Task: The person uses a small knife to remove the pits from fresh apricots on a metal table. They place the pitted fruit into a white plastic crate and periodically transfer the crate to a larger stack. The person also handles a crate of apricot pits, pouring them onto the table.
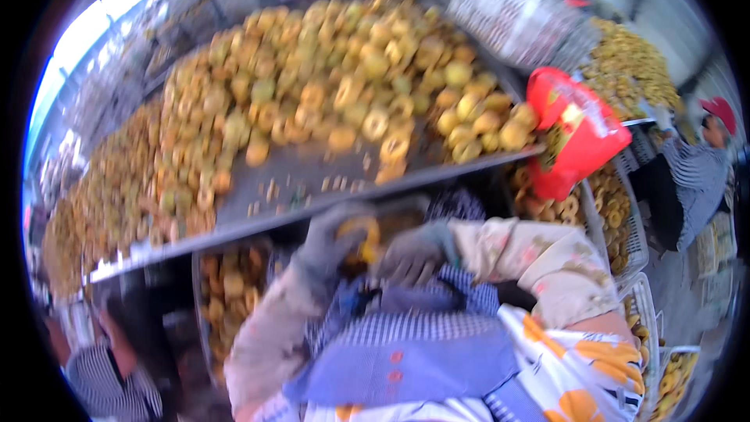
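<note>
So, landmark here is the grey metal table (305,168): the blurry golden-yellow, curved, ring-like piece of fruit (372,244) sits just on the wearer's side of its front rim, between the two hands. Left hand (326,241), in a grey glove, is the nearer one, with the piece directly to the right of its palm. No real long axis, just an arc bowing up toward the rim. Left fingers look partly curled, gripping the piece's left side. Right hand (412,254), also grey-gloved, is just beside it, fingers bent; can't tell if they're holding anything.
</note>
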The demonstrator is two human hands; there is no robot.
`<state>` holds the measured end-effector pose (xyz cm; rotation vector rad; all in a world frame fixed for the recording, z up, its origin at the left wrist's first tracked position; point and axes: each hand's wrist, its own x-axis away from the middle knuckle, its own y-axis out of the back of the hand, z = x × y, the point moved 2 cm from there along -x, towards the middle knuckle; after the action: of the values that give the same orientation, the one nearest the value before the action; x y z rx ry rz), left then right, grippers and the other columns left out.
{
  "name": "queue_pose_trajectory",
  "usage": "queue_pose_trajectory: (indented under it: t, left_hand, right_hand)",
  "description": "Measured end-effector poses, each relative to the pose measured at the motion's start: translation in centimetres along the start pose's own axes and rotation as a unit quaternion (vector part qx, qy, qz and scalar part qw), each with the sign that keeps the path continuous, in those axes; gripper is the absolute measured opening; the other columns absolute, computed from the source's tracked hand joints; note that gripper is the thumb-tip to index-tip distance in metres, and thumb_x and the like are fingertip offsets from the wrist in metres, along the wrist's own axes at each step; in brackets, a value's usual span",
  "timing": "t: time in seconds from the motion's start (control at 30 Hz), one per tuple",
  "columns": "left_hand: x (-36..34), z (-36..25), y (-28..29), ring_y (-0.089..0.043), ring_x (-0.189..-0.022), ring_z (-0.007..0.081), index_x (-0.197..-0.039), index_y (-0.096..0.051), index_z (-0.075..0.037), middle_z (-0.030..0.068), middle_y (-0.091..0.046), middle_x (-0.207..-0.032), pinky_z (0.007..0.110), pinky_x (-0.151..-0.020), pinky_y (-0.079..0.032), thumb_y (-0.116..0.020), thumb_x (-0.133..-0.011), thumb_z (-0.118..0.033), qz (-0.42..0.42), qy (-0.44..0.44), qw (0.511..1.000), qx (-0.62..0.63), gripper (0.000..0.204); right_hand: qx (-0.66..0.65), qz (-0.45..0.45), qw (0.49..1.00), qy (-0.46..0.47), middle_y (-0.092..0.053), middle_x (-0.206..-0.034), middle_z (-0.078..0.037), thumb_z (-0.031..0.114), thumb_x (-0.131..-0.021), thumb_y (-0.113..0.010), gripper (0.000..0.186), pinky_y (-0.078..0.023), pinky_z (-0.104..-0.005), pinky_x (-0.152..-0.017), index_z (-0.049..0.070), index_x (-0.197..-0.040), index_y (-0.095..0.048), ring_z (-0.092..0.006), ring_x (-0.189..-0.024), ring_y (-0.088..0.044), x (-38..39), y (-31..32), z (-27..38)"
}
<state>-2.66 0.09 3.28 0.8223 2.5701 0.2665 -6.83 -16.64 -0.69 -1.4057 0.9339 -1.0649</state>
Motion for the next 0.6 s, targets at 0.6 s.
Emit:
queue_pose_trajectory:
  t: [0.6]
  left_hand:
    - [12.0, 11.2, 8.9, -0.056, -0.088, 0.0164, -0.106, -0.055, -0.007, 0.0068, -0.055, -0.102, 0.029, -0.075, -0.051, -0.062, -0.084, -0.019, -0.594, 0.143, 0.769, 0.189, 0.026]
  right_hand:
    - [0.666, -0.674, 0.284, -0.147, -0.063, -0.095, -0.023, 0.031, -0.08, -0.059, 0.041, -0.048, -0.0441, -0.077, 0.006, -0.112, -0.05, -0.0368, -0.091, -0.061, -1.9, 8.4, 1.1]
